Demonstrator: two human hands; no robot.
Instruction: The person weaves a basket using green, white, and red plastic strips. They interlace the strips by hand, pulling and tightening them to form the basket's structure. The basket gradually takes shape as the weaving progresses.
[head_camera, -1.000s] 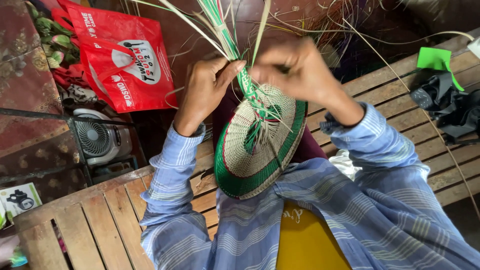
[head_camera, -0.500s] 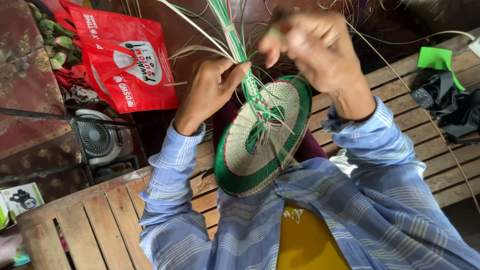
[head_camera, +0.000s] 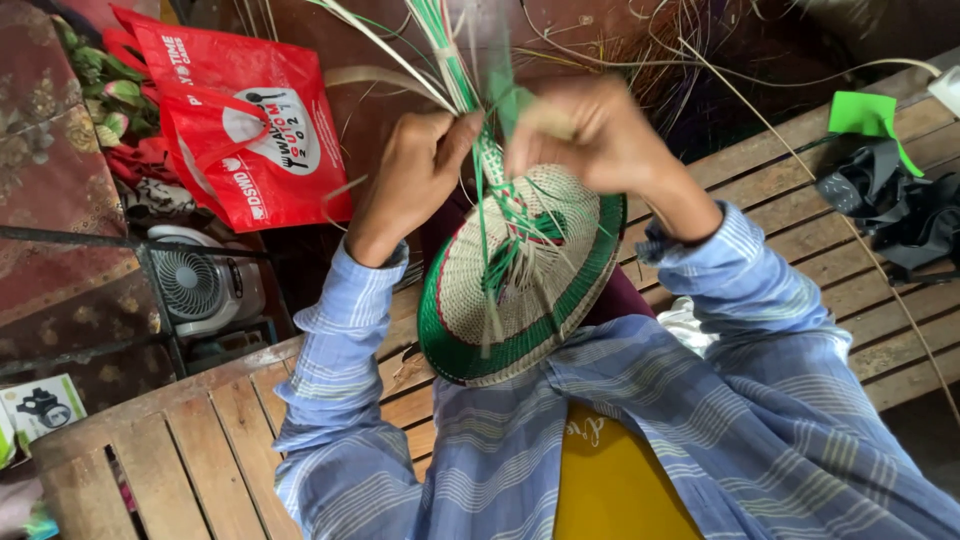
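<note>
1. Woven disc (head_camera: 520, 290) rests tilted against the person's lap over the wooden bench (head_camera: 180, 450), its face turned up, which likely keeps the loose strands within reach.
2. Left hand (head_camera: 410, 180) is closed, pinching the bundle of green and pale strips (head_camera: 450, 50) where it rises from the weave, probably to keep it taut.
3. Right hand (head_camera: 590, 135) pinches a green strip, fingers pressed together.
4. Disc looks round, pale straw at the middle, a thin red ring, a broad green rim.

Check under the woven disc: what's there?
Under the woven disc: a maroon lap patch, blue striped shirt, wooden bench slats. Whatever lies directly behind the disc's centre is covered. Left hand and right hand grip strips above.
</note>
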